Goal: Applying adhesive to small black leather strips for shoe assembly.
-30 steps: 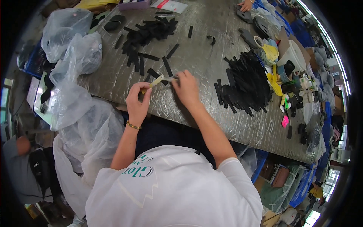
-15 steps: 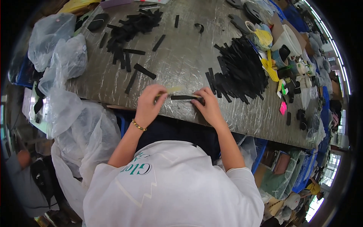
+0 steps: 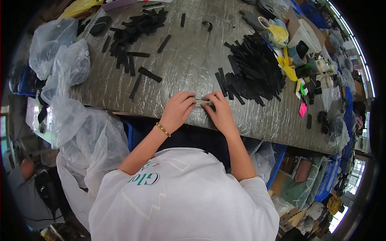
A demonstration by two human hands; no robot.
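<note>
Gap closed: left hand (image 3: pixel 177 108) has come across to right hand (image 3: pixel 219 111), which sits about where it was half a second ago. Back then left had a pale strip out in the open, blurred, and right had a black strip in a pinch, the two apart. Now the fingertips of both hands almost meet, with a short pale piece (image 3: pixel 202 102) bridging them, just above or on the counter (image 3: pixel 193 76) near its front edge; can't tell if it touches. Fingers: both hands pinched on that piece, thumbs on the near side, neither released. Black strip can't be separated out at this range, probably hidden behind the fingers. Read for the work in hand: it's gone from one piece per hand to both hands on one spot, so likely pale and black are being handled together; whether they're lined up or joined, can't tell. Stock looks unchanged: left heap of black strips (image 3: pixel 136 31), right pile of black strips (image 3: pixel 257 70), two loose strips crossing (image 3: pixel 150 74) left of the hands, curled strip (image 3: pixel 208 25) further out. Small shifts there look like head movement.
</note>
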